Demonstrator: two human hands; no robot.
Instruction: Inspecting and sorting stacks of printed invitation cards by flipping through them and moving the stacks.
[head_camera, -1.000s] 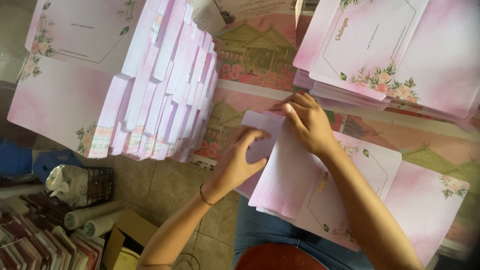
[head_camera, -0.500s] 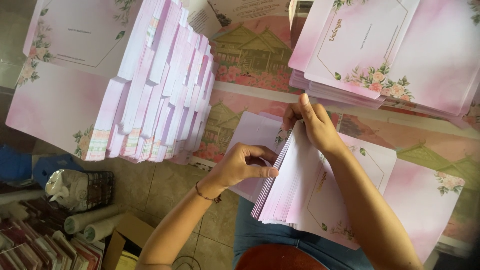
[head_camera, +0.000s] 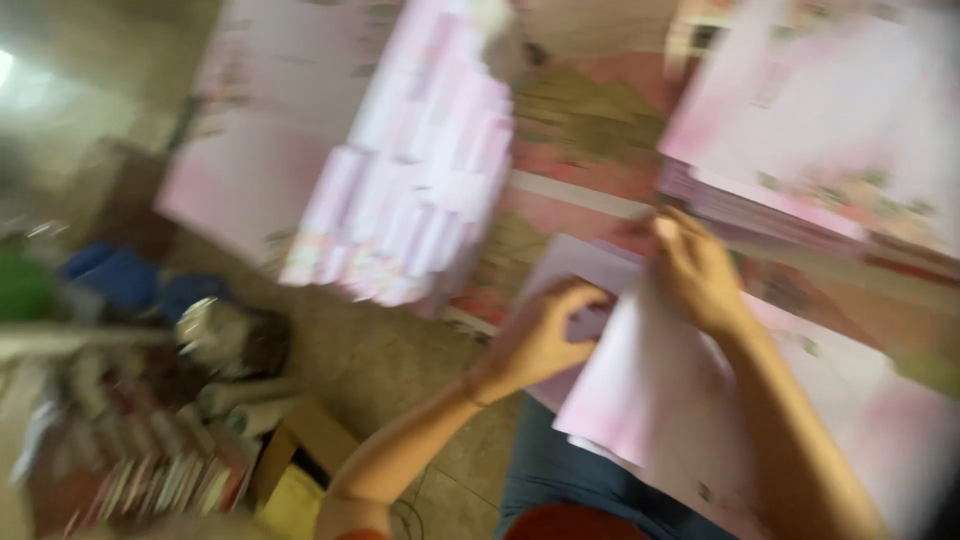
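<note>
The view is blurred by motion. My left hand (head_camera: 545, 335) pinches the left flap of a pink sheet of card (head_camera: 640, 400) that lies on the table before me, fingers curled on it. Just to the right, my right hand (head_camera: 695, 275) presses down on the upper edge of the same pink sheet. The sheet rests on top of other flat pink cards with flower prints (head_camera: 880, 420). Whether the sheet is folded I cannot tell.
A tall fanned stack of folded pink cards (head_camera: 420, 200) stands at the left of the table. Another pile of flat pink sheets (head_camera: 810, 140) lies at the far right. On the floor at left are rolled papers (head_camera: 245, 395), a cardboard box (head_camera: 300, 450) and blue items (head_camera: 120, 280).
The camera has swung to the left, so the scene now sits further right and is blurred. My left hand has closed in on the sheet's left flap beside my right hand.
</note>
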